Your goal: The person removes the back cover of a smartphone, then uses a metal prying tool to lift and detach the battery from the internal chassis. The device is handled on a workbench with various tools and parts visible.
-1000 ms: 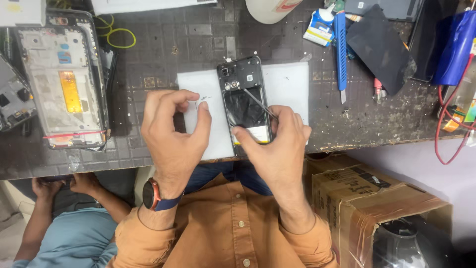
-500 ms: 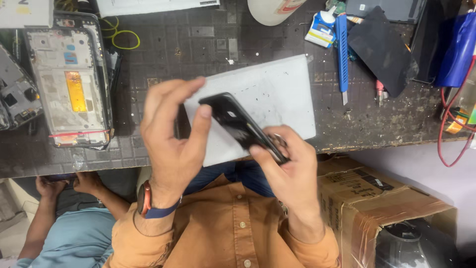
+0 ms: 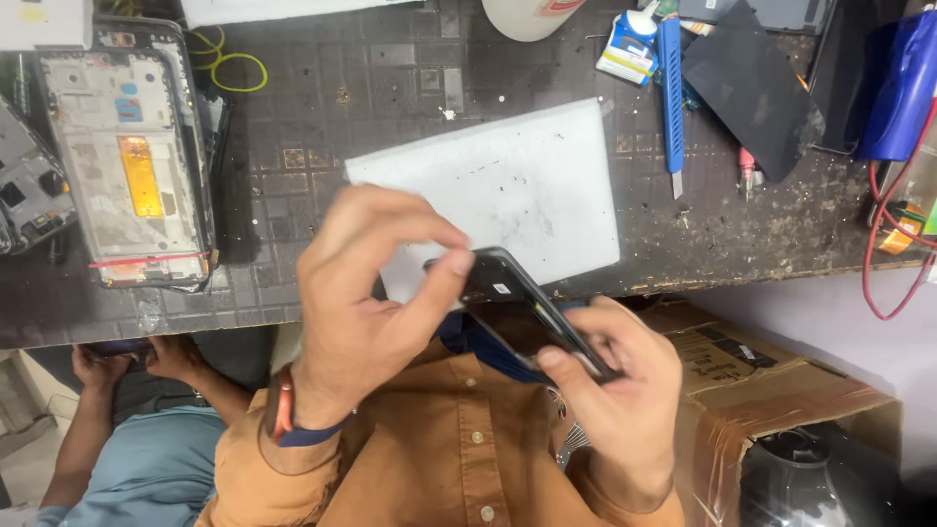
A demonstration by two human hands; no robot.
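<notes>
Change: the dark phone body (image 3: pixel 527 314), a second ago flat on the white mat (image 3: pixel 517 190), is now lifted and tilted edge-on above the table (image 3: pixel 390 88) edge, so the work has moved into the hands.
Left hand (image 3: pixel 366 293): fingers closed on the phone's upper end, thumb (image 3: pixel 444 278) pressed to it.
Right hand (image 3: pixel 610 376): fingers wrapped round the lower end, gripping.
Nearby: opened phone frame (image 3: pixel 132 166) at left; blue tool (image 3: pixel 672 93); cardboard box (image 3: pixel 771 381).

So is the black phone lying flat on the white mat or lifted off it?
Lifted off. Both hands, left hand and right hand, hold the black phone tilted in the air in front of the white mat.
</notes>
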